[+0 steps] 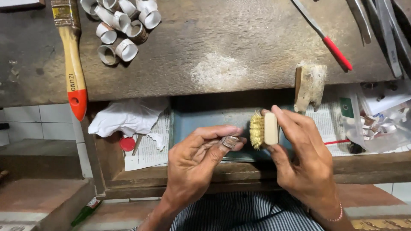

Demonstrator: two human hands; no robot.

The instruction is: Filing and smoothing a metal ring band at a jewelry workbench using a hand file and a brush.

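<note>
1. While the left hand (195, 160) pinches a small metal ring (230, 141) between thumb and fingers, the ring sits at the fingertips, over the open drawer (205, 122) below the front edge of the workbench (239, 38).
2. The right hand (299, 149) is closed around a small brass brush (263, 129), bristles pointing left, just beside the ring.
3. A pile of metal rings (122, 25) and a paintbrush (70, 51) lie at the bench's far left corner.
</note>
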